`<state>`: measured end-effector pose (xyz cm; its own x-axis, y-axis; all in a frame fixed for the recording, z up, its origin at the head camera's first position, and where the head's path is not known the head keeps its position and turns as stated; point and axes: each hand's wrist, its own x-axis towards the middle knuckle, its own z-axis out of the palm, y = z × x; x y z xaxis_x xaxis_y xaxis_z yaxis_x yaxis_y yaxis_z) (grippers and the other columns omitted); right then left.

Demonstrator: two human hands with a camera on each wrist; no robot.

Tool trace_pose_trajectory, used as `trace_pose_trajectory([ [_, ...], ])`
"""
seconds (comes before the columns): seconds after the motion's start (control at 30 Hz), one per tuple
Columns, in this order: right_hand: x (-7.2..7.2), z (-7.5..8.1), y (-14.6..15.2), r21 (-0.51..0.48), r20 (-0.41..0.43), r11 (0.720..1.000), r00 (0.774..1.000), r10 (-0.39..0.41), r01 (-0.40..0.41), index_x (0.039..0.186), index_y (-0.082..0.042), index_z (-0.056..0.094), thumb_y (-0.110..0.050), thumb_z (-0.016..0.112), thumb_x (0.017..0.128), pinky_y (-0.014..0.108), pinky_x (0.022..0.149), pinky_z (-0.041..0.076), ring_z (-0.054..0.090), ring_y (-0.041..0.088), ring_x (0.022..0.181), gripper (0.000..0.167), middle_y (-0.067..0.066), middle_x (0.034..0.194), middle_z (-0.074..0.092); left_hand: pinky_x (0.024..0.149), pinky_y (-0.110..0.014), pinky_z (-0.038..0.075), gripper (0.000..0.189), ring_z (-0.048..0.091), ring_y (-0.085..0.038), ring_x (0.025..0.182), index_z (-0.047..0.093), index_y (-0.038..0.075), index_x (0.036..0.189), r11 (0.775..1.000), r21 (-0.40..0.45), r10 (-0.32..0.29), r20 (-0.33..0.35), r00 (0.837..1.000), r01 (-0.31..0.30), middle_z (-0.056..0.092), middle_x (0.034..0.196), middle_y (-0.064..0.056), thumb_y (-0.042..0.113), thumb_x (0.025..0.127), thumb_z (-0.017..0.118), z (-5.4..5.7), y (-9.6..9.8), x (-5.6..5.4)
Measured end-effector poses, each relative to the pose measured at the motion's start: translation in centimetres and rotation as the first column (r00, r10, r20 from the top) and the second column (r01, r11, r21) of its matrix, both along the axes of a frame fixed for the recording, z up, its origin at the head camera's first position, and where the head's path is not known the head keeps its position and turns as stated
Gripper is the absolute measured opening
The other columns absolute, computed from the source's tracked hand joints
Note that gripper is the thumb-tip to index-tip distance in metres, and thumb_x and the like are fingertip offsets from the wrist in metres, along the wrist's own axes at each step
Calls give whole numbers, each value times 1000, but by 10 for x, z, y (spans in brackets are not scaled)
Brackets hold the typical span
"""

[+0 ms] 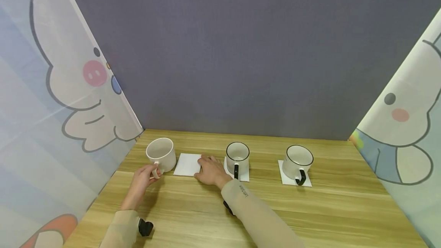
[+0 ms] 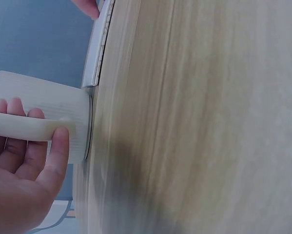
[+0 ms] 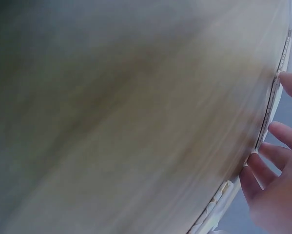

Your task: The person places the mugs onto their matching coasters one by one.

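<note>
In the head view, my left hand [image 1: 142, 182] holds the handle of a plain white mug [image 1: 164, 157] at the left. Up close in the left wrist view, the fingers pass behind the mug's handle [image 2: 24, 127], with the thumb against it; the mug looks upright, its base at table level. Just right of it lies a square white coaster [image 1: 187, 164] with nothing on it. My right hand [image 1: 211, 171] touches this coaster's right side, fingers and thumb spread apart. The right wrist view has the right hand [image 3: 277, 180] at the coaster's thin, layered edge [image 3: 270, 100].
Two white mugs with black rims and black handles, one in the middle [image 1: 237, 152] and one at the right [image 1: 299, 160], stand on white coasters. Behind the wooden table [image 1: 330, 206] rises a grey partition [image 1: 224, 56]. Cartoon-printed curtains [image 1: 44, 133] flank both sides.
</note>
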<state>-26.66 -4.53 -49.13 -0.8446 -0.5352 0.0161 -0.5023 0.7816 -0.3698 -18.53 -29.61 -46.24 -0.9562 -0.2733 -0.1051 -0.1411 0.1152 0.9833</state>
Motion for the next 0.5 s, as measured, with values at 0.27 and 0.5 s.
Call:
trace_pose_trajectory([
  [0.27, 0, 3, 0, -13, 17, 999, 999, -34, 35, 140, -17, 60, -37, 64, 94, 45, 115, 35, 42, 25, 138, 51, 3, 155, 47, 84, -29, 55, 33, 63, -15, 88, 65, -6, 96, 1000, 8, -6, 23, 1000, 6, 61, 86, -4, 18, 109, 46, 2, 0, 0],
  [0.5, -1, 2, -1, -47, 34, 998, 998, -47, 48, 140, -16, 59, -36, 66, 92, 45, 114, 35, 44, 25, 135, 53, 4, 154, 48, 87, -32, 56, 32, 62, -14, 87, 61, -8, 105, 1000, 13, -7, 26, 1000, 7, 61, 86, -2, 20, 109, 45, 2, 0, 1],
])
